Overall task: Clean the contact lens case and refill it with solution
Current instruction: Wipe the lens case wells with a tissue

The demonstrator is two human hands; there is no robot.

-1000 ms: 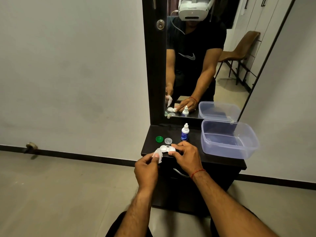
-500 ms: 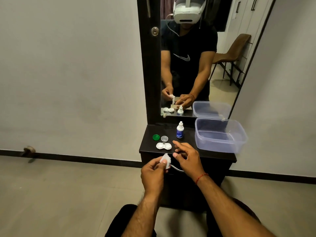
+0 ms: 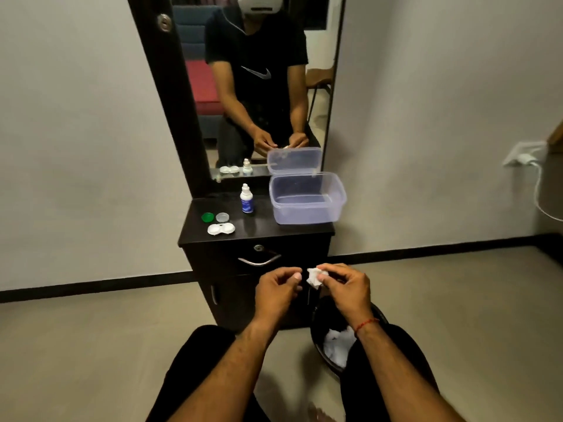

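Contact lens case (image 3: 221, 229): uncapped on worktop (image 3: 292, 229); dust could settle in its wells.
Right grip (image 3: 344, 286): pinching tissue (image 3: 315, 277); may miss bin (image 3: 314, 330).
Left grip (image 3: 274, 290): loosely curled, empty.

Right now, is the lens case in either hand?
No, the lens case lies on the cabinet top; the right hand pinches a tissue.
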